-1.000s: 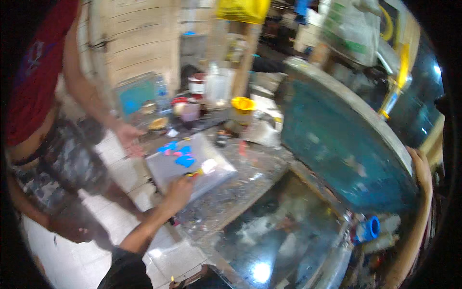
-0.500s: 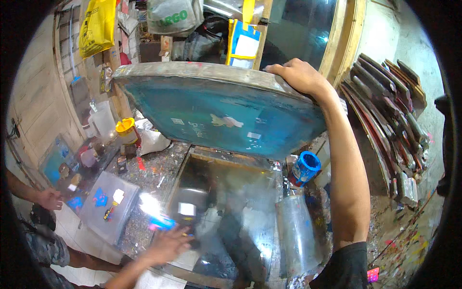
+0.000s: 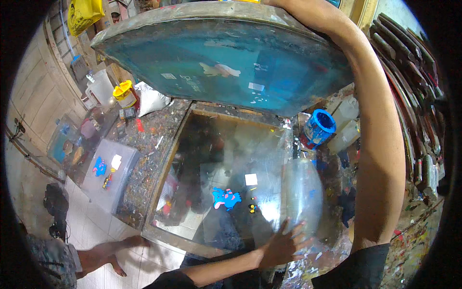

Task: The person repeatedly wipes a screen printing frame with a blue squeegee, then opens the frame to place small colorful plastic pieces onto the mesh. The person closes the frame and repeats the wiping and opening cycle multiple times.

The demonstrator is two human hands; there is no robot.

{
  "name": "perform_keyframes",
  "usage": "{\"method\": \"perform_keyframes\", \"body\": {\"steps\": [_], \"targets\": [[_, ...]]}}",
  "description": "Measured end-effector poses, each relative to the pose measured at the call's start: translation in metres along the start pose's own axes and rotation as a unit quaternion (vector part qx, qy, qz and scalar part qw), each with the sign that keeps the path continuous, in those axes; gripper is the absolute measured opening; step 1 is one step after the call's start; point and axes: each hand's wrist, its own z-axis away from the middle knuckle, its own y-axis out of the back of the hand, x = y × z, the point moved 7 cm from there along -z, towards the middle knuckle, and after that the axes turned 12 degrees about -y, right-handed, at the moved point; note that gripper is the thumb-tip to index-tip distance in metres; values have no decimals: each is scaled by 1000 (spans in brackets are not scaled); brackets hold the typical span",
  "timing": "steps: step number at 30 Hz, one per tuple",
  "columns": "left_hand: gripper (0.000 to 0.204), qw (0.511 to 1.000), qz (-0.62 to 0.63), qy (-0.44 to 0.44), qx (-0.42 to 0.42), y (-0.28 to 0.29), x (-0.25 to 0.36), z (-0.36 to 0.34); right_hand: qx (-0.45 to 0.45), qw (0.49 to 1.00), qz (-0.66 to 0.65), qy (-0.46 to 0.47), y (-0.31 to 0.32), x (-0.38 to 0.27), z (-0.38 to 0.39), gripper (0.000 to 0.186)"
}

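Right hand: at 1 o'clock (image 3: 294,6) – hooked over the top rail of the screen frame (image 3: 207,13), fingertips cut off by the edge of the view.
Left hand: at 5 o'clock (image 3: 283,246), empty, fingers spread apart above the near right corner of the glass pane (image 3: 202,144) (whether it touches anything, I cannot tell).
Raised screen: the frame stands tilted up at 12 o'clock, its teal mesh (image 3: 149,60) bearing a pale fish-like figure.
Blue cartoon shape: on the glass at 6 o'clock (image 3: 230,198), pink patches on it; a white square (image 3: 250,179) lies near it, toward 1 o'clock.
Clear sheet: curved, at 4 o'clock (image 3: 304,185), along the glass's right side, just beyond the left fingers.
Blue can: 3 o'clock (image 3: 315,137), paint-smeared.
Desk, left part: speckled top (image 3: 159,115), with a clear plastic stack (image 3: 122,188) at 8 to 9 o'clock – a similar blue piece (image 3: 100,166) on it – and a yellow-topped pot (image 3: 125,96) at 10 beside a white bag (image 3: 153,100).
Other person: a bare leg (image 3: 103,253) at 8 o'clock.
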Motion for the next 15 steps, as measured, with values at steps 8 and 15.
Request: {"method": "perform_keyframes", "body": {"steps": [8, 15], "targets": [[63, 924, -158, 297, -181, 136, -84, 211, -1, 991, -113, -74, 2, 4, -6, 62], [70, 920, -128, 261, -261, 146, -107, 222, -45, 995, -73, -56, 4, -11, 9, 47]]}}
